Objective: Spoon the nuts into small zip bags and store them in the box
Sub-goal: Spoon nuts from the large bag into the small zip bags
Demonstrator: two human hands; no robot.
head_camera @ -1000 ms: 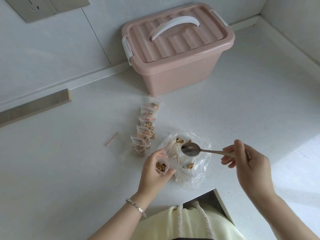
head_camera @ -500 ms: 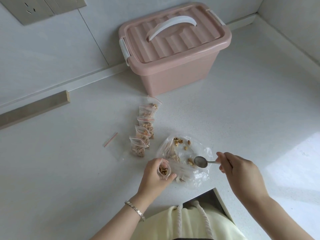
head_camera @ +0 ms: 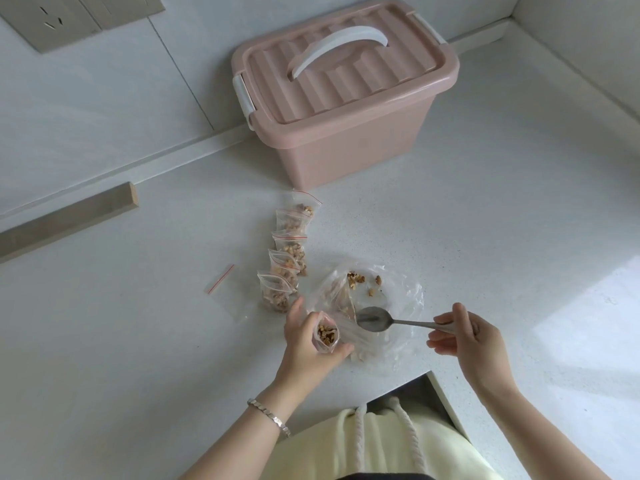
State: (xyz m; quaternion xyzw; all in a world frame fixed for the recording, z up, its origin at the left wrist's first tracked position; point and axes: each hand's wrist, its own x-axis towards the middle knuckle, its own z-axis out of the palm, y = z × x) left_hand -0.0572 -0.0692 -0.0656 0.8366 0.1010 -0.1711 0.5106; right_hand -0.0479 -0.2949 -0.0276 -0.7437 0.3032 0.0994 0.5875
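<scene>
My left hand [head_camera: 306, 344] holds a small zip bag [head_camera: 325, 334] upright, its mouth open and walnut pieces showing inside. My right hand [head_camera: 464, 336] grips the handle of a metal spoon [head_camera: 375, 319], whose empty bowl hovers just right of that bag, over a large clear plastic bag [head_camera: 391, 306] with a few loose nuts [head_camera: 356, 279]. A row of several filled zip bags [head_camera: 287, 252] lies on the counter toward the pink lidded box [head_camera: 346, 95], which is closed with its white handle folded down.
One empty zip bag [head_camera: 227, 294] with a red strip lies flat left of the row. A wooden strip [head_camera: 65, 216] runs along the wall at the left. The white counter's front edge has a notch by my body [head_camera: 429, 375]. A wall socket [head_camera: 52, 20] is top left.
The spoon went down into the large bag, then came left toward the small bag. The small bag in my left hand now shows more nuts and stands more upright.
</scene>
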